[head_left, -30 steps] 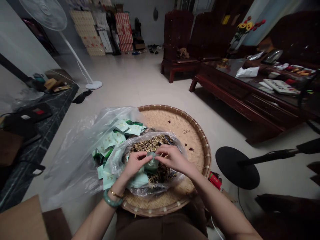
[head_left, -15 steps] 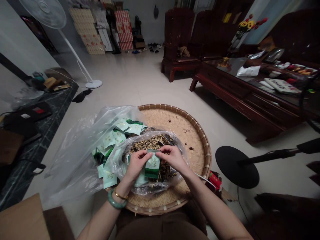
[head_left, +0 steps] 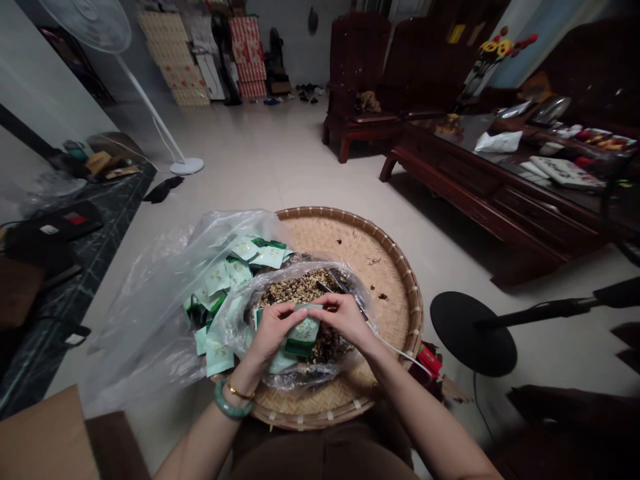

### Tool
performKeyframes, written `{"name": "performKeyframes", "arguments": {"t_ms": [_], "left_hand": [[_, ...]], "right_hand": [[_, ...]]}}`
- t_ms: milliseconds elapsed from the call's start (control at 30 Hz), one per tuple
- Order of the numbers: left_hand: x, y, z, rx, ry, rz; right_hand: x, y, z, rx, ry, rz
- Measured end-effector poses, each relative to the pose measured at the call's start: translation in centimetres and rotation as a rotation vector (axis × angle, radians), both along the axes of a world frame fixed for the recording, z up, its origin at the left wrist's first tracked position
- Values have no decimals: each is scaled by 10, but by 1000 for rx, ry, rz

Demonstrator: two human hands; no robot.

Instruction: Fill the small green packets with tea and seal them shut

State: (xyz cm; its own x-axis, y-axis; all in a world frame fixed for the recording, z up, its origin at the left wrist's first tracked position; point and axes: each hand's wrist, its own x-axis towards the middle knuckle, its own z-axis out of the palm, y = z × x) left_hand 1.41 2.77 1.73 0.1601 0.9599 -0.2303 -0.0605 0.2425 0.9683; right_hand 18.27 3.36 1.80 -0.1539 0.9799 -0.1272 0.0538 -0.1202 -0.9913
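Note:
Both my left hand (head_left: 273,332) and my right hand (head_left: 345,320) pinch a pale green tea sachet (head_left: 304,333) above an open inner plastic bag (head_left: 300,270) of dried tea-like mix (head_left: 295,291). A slim dark tool (head_left: 340,281) lies against my right hand, and a white cord (head_left: 400,350) runs from it. I cannot tell if that hand grips it. Several more sachets (head_left: 235,280) are heaped in a large clear plastic bag (head_left: 145,313) to the left. Everything rests on a round woven bamboo tray (head_left: 370,267).
A red box-like object (head_left: 430,360) sits at the cord's far end, beside the tray. A black round stand base (head_left: 473,333) is on the floor to the right. Further off are a dark wooden table (head_left: 480,177), a marble-topped bench (head_left: 85,233) and a cardboard box (head_left: 45,433).
The sachet has come upright between my hands and sits lower than a second ago. The dark tool now reaches toward my right hand, and the white cord has appeared across the tray rim.

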Motion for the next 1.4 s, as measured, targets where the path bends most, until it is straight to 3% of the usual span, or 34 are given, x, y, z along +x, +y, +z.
{"name": "performKeyframes", "arguments": {"t_ms": [200,367,500,600,700,767,867,1100,1400], "left_hand": [[2,-1,-7,-110,-115,25],[8,-3,-4,-222,-113,-112],[11,-4,-9,-316,-135,-117],[12,-4,-12,-356,-159,-100],[13,-4,-11,-379,-182,-84],[14,-4,-9,-386,-199,-75],[14,-3,-6,-390,-221,-70],[12,-4,-6,-376,-210,-39],[11,-4,-2,-327,-207,-33]], "right_hand": [[-3,3,-3,-98,33,-9],[-5,1,-10,-61,13,-13],[1,2,-14,-21,-74,2],[18,9,-17,186,-305,-103],[34,17,-24,350,-731,-103],[39,21,-29,309,-977,8],[37,25,-33,189,-1171,108],[33,31,-25,122,-1218,122],[47,35,-26,151,-1180,286]]}}
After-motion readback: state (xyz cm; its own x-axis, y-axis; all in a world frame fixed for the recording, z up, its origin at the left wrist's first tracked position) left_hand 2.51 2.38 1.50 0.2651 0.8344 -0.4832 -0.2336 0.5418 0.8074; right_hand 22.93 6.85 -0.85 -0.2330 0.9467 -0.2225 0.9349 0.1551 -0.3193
